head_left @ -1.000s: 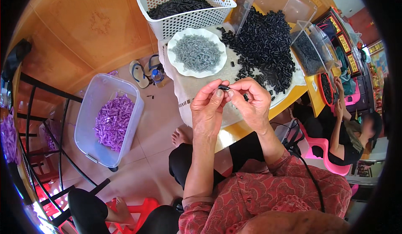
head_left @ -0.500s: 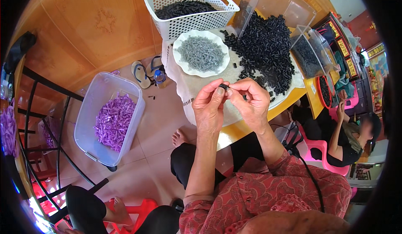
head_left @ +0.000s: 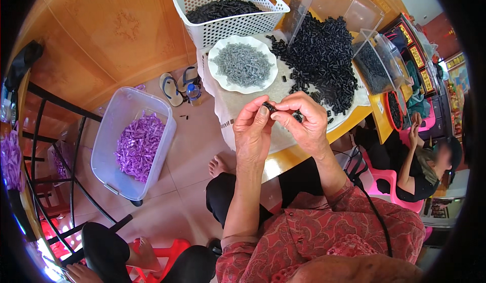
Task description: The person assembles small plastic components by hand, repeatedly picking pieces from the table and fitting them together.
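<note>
A small black plastic piece [head_left: 269, 107] is pinched between the thumb and fingers of my left hand [head_left: 253, 133], just over the near edge of the table. My right hand [head_left: 308, 126] has its thumb and forefinger closed at the right end of that piece. More black shows under the curled fingers of my right hand; whether it is held there or lies behind cannot be told. Beyond my hands stands a white scalloped plate [head_left: 216, 74] heaped with small clear plastic pieces [head_left: 242, 64]. A large pile of small black pieces [head_left: 324, 60] spreads to its right.
A white perforated basket [head_left: 238, 29] of black parts stands at the back, with clear boxes [head_left: 374, 70] at the right. On the floor are a clear tub [head_left: 104, 151] of purple pieces, sandals [head_left: 172, 90] and a bottle [head_left: 193, 94]. Another person [head_left: 425, 161] sits at right.
My fingers have shifted slightly around the black piece, which is now tilted a little more. At the lower left, another person's hand has come into view.
</note>
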Demonstrator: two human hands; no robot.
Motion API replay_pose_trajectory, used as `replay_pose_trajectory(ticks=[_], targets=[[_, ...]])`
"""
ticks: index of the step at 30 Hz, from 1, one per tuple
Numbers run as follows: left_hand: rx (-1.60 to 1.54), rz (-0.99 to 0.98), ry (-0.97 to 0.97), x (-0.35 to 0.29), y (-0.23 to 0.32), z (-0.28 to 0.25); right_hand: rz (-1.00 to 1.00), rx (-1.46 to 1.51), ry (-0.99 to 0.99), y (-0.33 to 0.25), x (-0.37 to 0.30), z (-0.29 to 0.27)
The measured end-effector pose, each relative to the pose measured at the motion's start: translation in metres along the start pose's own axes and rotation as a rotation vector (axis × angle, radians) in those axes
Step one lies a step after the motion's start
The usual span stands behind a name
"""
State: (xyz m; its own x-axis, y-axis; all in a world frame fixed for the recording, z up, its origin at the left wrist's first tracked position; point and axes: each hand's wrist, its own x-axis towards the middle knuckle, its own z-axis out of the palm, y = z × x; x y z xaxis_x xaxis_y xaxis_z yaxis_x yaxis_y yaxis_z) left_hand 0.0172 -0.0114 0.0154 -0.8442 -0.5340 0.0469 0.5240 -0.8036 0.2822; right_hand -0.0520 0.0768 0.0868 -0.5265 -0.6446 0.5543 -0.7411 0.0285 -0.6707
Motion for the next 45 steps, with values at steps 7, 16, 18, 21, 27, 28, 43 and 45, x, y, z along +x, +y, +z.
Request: replay_pose_trajectory(ticks=[7, 16, 18, 21, 27, 28, 43, 45], targets=[[-0.008, -0.047, -0.009, 0.002, -0.005, -0.001, 0.041, 0.044, -0.013, 0.007, 0.001, -0.008], [0.037, -0.053, -0.048, 0.003, -0.008, -0.004, 0.023, -0.018, -0.008, 0.009, -0.001, -0.011], [0.051, -0.053, -0.069, 0.003, -0.008, -0.004, 0.026, -0.005, -0.012, 0.008, -0.002, -0.013], [0.031, -0.073, -0.077, 0.002, -0.008, -0.003, 0.015, -0.012, -0.003, 0.003, 0.000, -0.015], [0.000, -0.005, -0.030, 0.002, -0.009, 0.000, -0.011, -0.048, 0.050, 0.001, -0.002, -0.008], [-0.006, -0.001, -0.035, 0.002, -0.009, -0.002, 0.013, -0.022, 0.061, 0.001, -0.003, -0.007], [0.095, 0.019, -0.033, 0.000, -0.006, 0.000, -0.091, -0.078, -0.012, 0.011, 0.000, -0.011], [0.054, 0.000, -0.028, 0.000, -0.006, 0.000, -0.081, -0.069, -0.013, 0.009, 0.001, -0.012]])
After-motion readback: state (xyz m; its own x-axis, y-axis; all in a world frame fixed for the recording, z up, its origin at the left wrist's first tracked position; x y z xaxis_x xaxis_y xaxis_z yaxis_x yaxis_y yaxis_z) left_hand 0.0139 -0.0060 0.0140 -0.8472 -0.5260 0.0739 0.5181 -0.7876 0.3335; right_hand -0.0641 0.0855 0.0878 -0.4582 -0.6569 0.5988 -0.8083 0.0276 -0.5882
